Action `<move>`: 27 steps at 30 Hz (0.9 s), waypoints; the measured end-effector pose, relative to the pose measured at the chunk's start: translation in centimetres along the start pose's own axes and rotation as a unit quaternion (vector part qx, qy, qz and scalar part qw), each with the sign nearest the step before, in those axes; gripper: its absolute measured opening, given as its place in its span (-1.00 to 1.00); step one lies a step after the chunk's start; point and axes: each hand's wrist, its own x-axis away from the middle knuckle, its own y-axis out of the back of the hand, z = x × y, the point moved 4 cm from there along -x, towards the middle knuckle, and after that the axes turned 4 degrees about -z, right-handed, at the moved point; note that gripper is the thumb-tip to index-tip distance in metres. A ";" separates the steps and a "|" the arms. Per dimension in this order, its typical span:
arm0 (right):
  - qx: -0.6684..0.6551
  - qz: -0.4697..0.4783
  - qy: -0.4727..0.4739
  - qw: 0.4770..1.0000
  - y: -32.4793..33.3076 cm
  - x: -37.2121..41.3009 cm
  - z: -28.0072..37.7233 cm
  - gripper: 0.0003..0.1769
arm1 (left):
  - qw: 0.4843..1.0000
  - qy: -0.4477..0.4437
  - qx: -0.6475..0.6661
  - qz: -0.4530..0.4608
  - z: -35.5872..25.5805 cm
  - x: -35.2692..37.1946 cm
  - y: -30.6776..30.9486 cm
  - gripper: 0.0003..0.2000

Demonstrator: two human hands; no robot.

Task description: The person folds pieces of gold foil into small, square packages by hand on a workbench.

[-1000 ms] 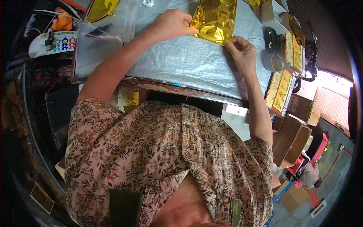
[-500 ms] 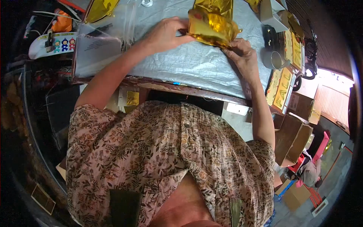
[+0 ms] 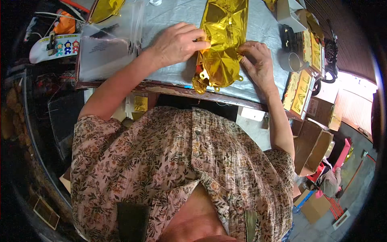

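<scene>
Flat, crinkled gold foil balloon (image 3: 223, 38) lies lengthwise on the silver-grey sheeted bench (image 3: 169, 74), w/ its near end bunched and curling at the bench's front edge.

Left hand (image 3: 177, 42) is on the balloon's left edge, grip pinched shut on the foil at mid-length. Right hand (image 3: 256, 60) is on the balloon's right edge, fingertips also closed on the foil, approx. level w/ the left.

To do this fold well, I'd judge:
- keep both pinches level so the crease runs straight across
- pull foil taut btwn hands, no slack
- watch the small tabs at the balloon's near end, as they could snag or tear
- press flat, don't crush; foil keeps every wrinkle

Clear plastic bags (image 3: 107, 44) sit well left of the balloon, and a grey metal mug (image 3: 292, 62) sits near its right, so mind the right elbow.
</scene>
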 end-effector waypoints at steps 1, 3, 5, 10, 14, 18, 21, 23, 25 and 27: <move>0.006 -0.012 -0.003 1.000 0.1 -0.1 0.3 -0.63 | 1.000 0.001 -0.004 0.000 -0.1 0.1 -0.1 -0.71; 0.011 -0.023 -0.005 1.000 0.4 -0.3 0.7 -0.63 | 1.000 0.004 -0.008 0.001 -0.1 0.2 -0.2 -0.72; 0.054 0.000 0.059 0.997 0.3 -0.4 1.5 -0.59 | 1.000 0.006 -0.003 -0.012 -0.1 0.3 -0.2 -0.72; 0.051 0.031 0.073 0.996 -0.2 -0.1 0.8 -0.55 | 1.000 0.000 -0.017 -0.015 -0.1 0.3 0.0 -0.70; 0.034 0.028 0.066 0.997 -0.3 -0.2 0.5 -0.56 | 0.999 -0.038 -0.017 -0.034 -0.1 0.2 0.8 -0.76; 0.024 0.023 0.065 0.997 -0.4 0.0 0.2 -0.57 | 0.997 -0.052 0.046 -0.031 0.3 0.5 0.6 -0.74; 0.030 0.022 0.060 0.997 -0.5 0.0 0.2 -0.59 | 0.995 -0.021 0.093 -0.009 0.9 0.9 0.1 -0.75; 0.032 0.023 0.054 0.998 -0.4 0.1 0.3 -0.60 | 0.994 0.002 0.109 -0.006 1.1 1.0 -0.1 -0.76; 0.034 0.020 0.053 0.998 -0.4 0.3 0.1 -0.62 | 0.992 0.021 0.126 -0.007 1.1 1.0 -0.1 -0.76; 0.035 0.017 0.052 0.998 -0.4 0.3 -0.1 -0.64 | 0.989 0.041 0.142 -0.007 1.1 1.0 -0.2 -0.75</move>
